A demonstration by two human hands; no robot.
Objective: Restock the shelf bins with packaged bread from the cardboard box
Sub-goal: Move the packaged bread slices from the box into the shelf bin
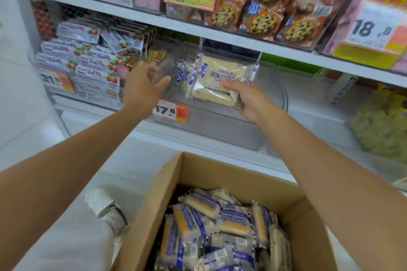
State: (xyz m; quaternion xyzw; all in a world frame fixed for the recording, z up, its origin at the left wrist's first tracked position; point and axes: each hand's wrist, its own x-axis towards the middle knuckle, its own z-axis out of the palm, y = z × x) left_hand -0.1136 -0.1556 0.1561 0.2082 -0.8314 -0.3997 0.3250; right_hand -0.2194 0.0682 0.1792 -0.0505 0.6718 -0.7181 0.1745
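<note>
A big cardboard box (199, 179) sits at the bottom of the frame, full of bread packs (220, 226). Above it, in the middle of the frame, is a clear shelf bin (209, 123) with lots of room inside, so I think the job has far to go. The step right now is putting one bread pack (220, 75) into that bin. The pack is flat, pale and square, in a shiny clear wrap with blue and white ends, and it is tilted up at the bin's mouth. The right hand (250, 103) grips its lower edge, thumb on top. The left hand (141, 88) reaches to the bin's left side, fingers spread wide, holding nothing. Next, I think the pack must go deeper in and be let go gently.
</note>
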